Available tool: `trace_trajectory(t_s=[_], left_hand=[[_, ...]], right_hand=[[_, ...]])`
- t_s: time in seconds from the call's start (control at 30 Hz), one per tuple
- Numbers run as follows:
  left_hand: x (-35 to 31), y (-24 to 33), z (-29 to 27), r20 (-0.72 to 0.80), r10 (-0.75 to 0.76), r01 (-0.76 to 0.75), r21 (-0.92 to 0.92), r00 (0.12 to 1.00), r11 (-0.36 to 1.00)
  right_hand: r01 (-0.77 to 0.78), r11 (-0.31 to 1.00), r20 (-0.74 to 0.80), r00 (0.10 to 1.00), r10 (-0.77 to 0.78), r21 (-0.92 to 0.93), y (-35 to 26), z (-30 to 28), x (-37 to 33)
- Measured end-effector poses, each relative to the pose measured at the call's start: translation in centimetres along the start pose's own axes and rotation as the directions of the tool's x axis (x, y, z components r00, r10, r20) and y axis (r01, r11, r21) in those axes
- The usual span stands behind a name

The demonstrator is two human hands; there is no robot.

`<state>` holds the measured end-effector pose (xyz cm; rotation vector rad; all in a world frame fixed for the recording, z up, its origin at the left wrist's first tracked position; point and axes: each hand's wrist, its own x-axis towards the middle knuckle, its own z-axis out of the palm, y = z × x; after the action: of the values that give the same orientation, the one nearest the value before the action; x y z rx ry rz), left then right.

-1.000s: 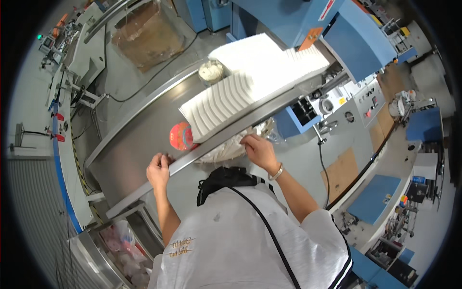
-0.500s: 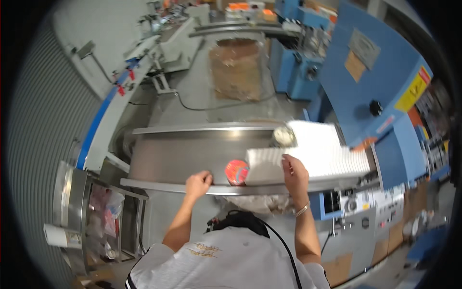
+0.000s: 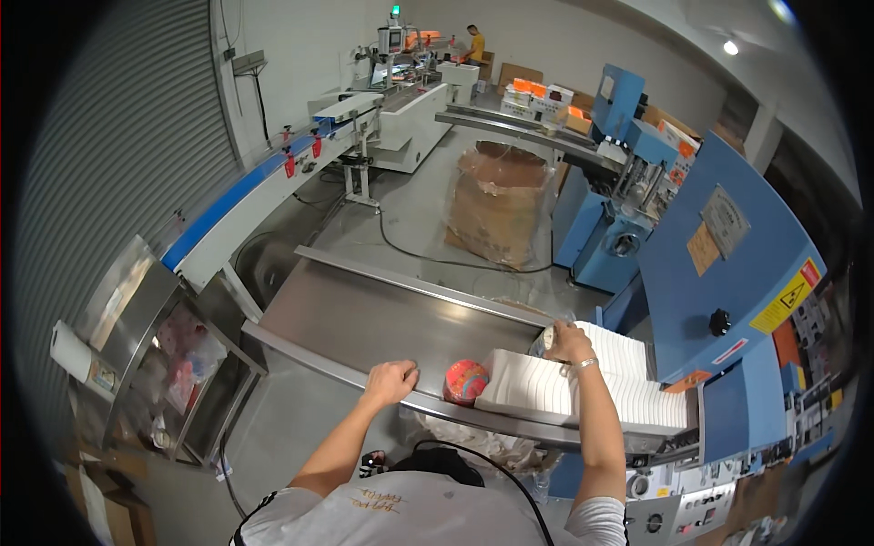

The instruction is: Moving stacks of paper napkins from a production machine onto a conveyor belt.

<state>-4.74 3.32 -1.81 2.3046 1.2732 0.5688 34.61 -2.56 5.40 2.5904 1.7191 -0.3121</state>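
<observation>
My left hand (image 3: pixel 391 382) rests with curled fingers on the near rim of a long metal tray (image 3: pixel 364 314); nothing shows in its grasp. Just right of it, a round red patterned object (image 3: pixel 466 381) stands against the end of the front row of white folded sheets (image 3: pixel 528 382). My right hand (image 3: pixel 572 344) reaches over that row. Its bent fingers close on a round pale object (image 3: pixel 543 342) at the end of the back row of white sheets (image 3: pixel 619 350); the fingertips are partly hidden.
A blue machine (image 3: pixel 728 246) stands at the tray's right end. Beyond the tray is a large brown carton wrapped in plastic (image 3: pixel 496 205). A conveyor with a blue belt (image 3: pixel 223 209) runs at the left, near a metal cart (image 3: pixel 173 355). A person in yellow (image 3: pixel 475 44) stands far back.
My right hand has moved from above the front row to the round pale object at the back. My left hand stays at the near rim. The view has tilted up, showing more of the room.
</observation>
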Motion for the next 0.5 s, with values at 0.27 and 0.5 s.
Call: trace_trajectory(t_s=[0.27,0.5], left_hand=[[0.1,0.7,-0.6,0.058,-0.028,0.026,0.022,0.998,0.999],[0.0,0.1,0.0,0.012,0.036,-0.036,0.005,0.999,0.999]], right_hand=[[-0.094,0.992,-0.082,0.993,0.088,-0.082,-1.9,-0.3,0.2],[-0.219,0.975,-0.22,0.95,0.221,0.035,-4.4,-0.5,-1.3]])
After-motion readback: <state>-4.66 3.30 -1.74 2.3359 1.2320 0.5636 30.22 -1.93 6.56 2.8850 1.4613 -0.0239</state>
